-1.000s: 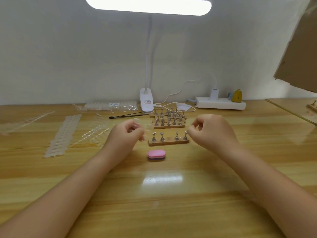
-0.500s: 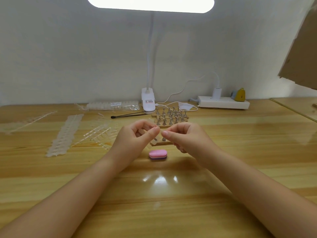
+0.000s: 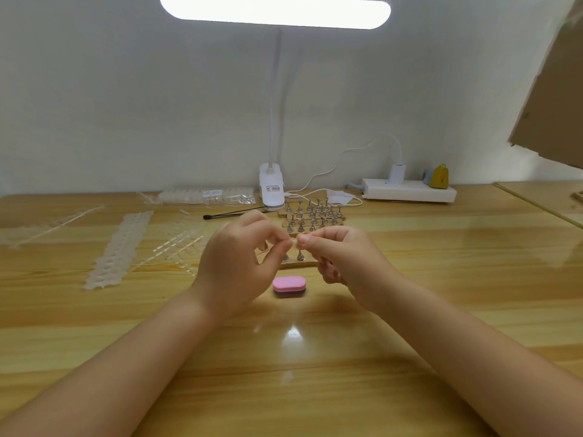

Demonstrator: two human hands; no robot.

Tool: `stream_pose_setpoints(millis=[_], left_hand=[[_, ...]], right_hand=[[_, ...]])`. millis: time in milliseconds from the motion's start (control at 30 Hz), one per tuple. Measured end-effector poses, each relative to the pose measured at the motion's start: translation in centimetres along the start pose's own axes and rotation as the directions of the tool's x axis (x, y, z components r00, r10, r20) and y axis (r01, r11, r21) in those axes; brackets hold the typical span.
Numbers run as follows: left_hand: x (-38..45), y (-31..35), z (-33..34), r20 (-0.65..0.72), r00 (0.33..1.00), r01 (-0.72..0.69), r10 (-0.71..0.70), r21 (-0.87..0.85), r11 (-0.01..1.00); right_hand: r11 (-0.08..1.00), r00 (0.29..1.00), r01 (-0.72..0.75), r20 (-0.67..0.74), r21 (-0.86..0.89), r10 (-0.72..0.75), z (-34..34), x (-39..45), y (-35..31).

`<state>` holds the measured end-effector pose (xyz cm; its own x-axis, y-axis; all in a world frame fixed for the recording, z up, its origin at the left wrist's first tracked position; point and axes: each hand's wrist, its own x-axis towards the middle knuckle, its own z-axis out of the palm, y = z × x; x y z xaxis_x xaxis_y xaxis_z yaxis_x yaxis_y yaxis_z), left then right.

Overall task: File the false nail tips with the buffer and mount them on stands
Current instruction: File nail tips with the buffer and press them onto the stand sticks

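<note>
My left hand (image 3: pixel 239 263) and my right hand (image 3: pixel 344 263) meet fingertip to fingertip above the table. Between them both pinch a small clear nail tip (image 3: pixel 294 241). Just below the fingers lies a wooden bar with metal stands (image 3: pixel 299 261), partly hidden by both hands. The pink buffer block (image 3: pixel 289 286) lies flat on the table in front of that bar, untouched. Further back stand more rows of metal stands (image 3: pixel 312 216).
Strips of clear nail tips (image 3: pixel 118 250) and empty plastic sprues (image 3: pixel 176 250) lie on the left. A bag of tips (image 3: pixel 206 196), a black tool (image 3: pixel 233 213), the lamp clamp (image 3: pixel 271 187) and a power strip (image 3: pixel 408 189) line the back. Cardboard (image 3: pixel 555 99) hangs at the upper right.
My hands were apart a second ago. The right hand has come left to meet the left hand, and both now pinch the nail tip over the front stand bar.
</note>
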<state>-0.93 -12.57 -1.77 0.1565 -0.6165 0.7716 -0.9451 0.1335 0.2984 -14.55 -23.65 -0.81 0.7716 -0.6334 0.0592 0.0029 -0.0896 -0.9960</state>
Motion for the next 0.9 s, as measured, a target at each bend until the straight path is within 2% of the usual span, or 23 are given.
stream_pose_setpoints(millis=[33,67,133,167,200,233,300,333,433,467,533,567,633,700,767,833,900], left_hand=[[0.2,0.1,0.0,0.046,0.993,0.113,-0.108,-0.137,0.984],[0.4,0.1,-0.2,0.11,0.964,0.265,-0.243,-0.291,0.919],[1.1,-0.3,-0.7,0.255,0.854,0.517,-0.454,-0.514,0.685],[1.3,-0.8,-1.1,0.291,0.804,0.588,-0.518,-0.515,0.624],[1.4,-1.4,-1.3,0.297,0.771,0.633,-0.563,-0.448,0.632],[1.4,-2.1,-1.4,0.271,0.755,0.656,-0.598,-0.322,0.682],[1.0,-3.5,-1.3,0.206,0.762,0.63,-0.614,-0.015,0.776],[0.7,-3.7,-1.3,0.2,0.756,0.614,-0.624,0.116,0.781],[0.0,-4.2,-0.9,0.195,0.675,0.599,-0.712,0.419,0.682],[-0.1,-4.3,-0.9,0.162,0.684,0.542,-0.711,0.54,0.644],[0.0,-4.1,-1.1,0.101,0.763,0.418,-0.639,0.676,0.607],[0.1,-3.8,-1.3,0.11,0.805,0.386,-0.583,0.649,0.655],[0.3,-3.2,-1.5,0.229,0.841,0.361,-0.489,0.436,0.824],[0.5,-1.9,-1.4,0.449,0.806,0.305,-0.386,0.244,0.92],[0.3,-0.8,-0.7,0.577,0.771,0.181,-0.268,0.205,0.962],[-0.1,-0.4,-0.1,0.606,0.771,0.08,-0.196,0.213,0.974],[-0.4,-0.6,0.2,0.597,0.786,0.062,-0.163,0.187,0.98]], right_hand=[[1.0,1.0,-0.003,0.018,0.011,0.002,-0.1,0.1,-0.1],[1.0,0.999,-0.004,0.037,0.022,0.003,-0.2,0.1,-0.2],[0.999,0.998,-0.001,0.056,0.049,-0.002,-0.7,0.4,-0.4],[0.998,0.999,0.0,0.048,0.057,-0.003,-1.1,0.6,-0.5],[0.998,1.0,-0.001,0.03,0.058,-0.001,-1.6,0.8,-0.6],[0.999,1.0,-0.003,0.008,0.051,0.002,-2.1,0.9,-0.5],[1.0,0.999,-0.01,-0.036,0.026,0.011,-2.7,1.1,-0.2],[1.0,0.998,-0.017,-0.053,0.021,0.019,-2.8,1.2,0.1],[0.998,0.997,-0.053,-0.063,0.02,0.054,-2.8,1.3,1.0],[0.998,0.996,-0.063,-0.06,0.019,0.064,-2.7,1.3,1.3],[0.997,0.996,-0.069,-0.058,0.019,0.07,-2.6,1.3,1.7],[0.998,0.996,-0.065,-0.057,0.021,0.066,-2.6,1.4,1.8],[0.998,0.998,-0.048,-0.048,0.026,0.049,-2.5,1.4,2.1],[0.998,0.999,-0.039,-0.036,0.045,0.04,-2.3,1.3,2.4],[0.995,0.999,-0.046,-0.018,0.089,0.047,-2.2,1.3,2.7],[0.988,0.998,-0.067,0.009,0.137,0.066,-2.1,1.3,2.8],[0.981,0.996,-0.086,0.035,0.175,0.081,-2.0,1.3,2.8]])
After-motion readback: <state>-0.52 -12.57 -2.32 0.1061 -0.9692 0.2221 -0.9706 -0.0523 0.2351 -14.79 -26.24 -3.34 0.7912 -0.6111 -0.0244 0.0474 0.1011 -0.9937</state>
